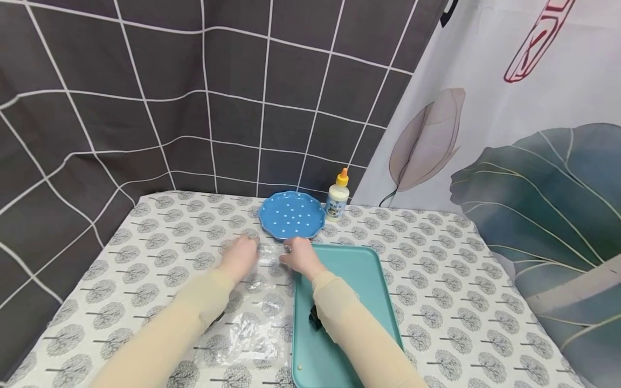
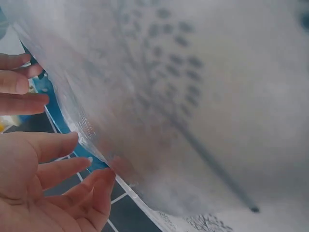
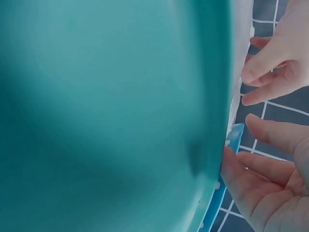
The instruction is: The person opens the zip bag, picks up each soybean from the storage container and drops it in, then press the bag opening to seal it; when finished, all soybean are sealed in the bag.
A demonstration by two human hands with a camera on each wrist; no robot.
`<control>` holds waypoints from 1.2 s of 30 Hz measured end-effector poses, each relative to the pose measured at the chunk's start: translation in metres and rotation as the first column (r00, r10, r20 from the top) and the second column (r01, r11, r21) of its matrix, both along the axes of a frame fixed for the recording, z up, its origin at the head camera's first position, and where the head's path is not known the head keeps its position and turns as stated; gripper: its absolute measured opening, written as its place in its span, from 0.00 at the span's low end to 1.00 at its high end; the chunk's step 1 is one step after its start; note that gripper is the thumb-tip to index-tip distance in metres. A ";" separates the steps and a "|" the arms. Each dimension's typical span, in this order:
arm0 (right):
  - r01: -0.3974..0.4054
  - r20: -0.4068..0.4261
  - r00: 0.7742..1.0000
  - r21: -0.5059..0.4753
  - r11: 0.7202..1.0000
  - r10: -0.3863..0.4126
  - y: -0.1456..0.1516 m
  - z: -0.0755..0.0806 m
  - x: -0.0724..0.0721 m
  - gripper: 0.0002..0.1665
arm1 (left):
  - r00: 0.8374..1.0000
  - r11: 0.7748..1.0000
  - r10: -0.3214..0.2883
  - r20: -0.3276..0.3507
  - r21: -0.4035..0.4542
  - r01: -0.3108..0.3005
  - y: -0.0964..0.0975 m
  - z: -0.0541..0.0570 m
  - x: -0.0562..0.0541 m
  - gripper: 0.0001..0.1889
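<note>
A clear plastic sheet or bag (image 1: 257,328) lies flat on the patterned tablecloth, left of a teal tray (image 1: 349,302). My left hand (image 1: 241,257) is at its far edge; in the left wrist view the left hand (image 2: 58,179) has loosely bent, spread fingers, tips right at the plastic (image 2: 91,121). Close by on the right, my right hand (image 1: 302,255) reaches over the tray's far left corner. The right wrist view has the right hand (image 3: 270,174) with fingers parted, one fingertip at the tray rim (image 3: 219,121).
A blue polka-dot plate (image 1: 291,215) sits just beyond both hands. Beside it stands a glue bottle (image 1: 337,196) with a yellow and orange cap. A dark grid curtain (image 1: 233,108) hangs behind the table, and a printed white curtain (image 1: 485,108) on the right.
</note>
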State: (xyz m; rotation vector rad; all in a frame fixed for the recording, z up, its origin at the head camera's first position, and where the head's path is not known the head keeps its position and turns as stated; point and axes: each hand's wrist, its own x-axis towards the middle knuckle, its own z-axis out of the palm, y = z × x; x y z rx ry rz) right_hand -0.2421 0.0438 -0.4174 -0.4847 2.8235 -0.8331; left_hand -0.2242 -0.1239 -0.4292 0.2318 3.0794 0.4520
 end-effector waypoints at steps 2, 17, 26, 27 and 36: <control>0.002 -0.007 1.000 -0.002 1.000 -0.002 0.000 0.000 0.000 0.23 | 1.000 1.000 0.012 0.008 0.017 -0.012 0.001 -0.001 -0.001 0.21; 0.027 -0.008 1.000 0.007 1.000 -0.027 -0.006 -0.007 -0.003 0.08 | 0.999 0.999 0.032 -0.002 0.004 -0.032 0.001 -0.001 -0.004 0.07; -0.043 -0.001 0.999 0.099 0.994 0.044 -0.009 -0.002 -0.007 0.07 | 0.999 0.999 0.041 0.000 -0.015 -0.041 0.003 -0.001 -0.006 0.07; -0.039 -0.003 0.999 0.096 0.995 0.040 -0.009 -0.003 -0.007 0.08 | 0.999 0.999 0.040 0.002 -0.013 -0.040 0.003 -0.001 -0.005 0.07; -0.027 -0.007 1.000 0.070 0.997 0.027 -0.010 -0.005 -0.006 0.16 | 1.000 1.000 0.030 0.002 -0.009 -0.030 0.002 -0.002 -0.005 0.06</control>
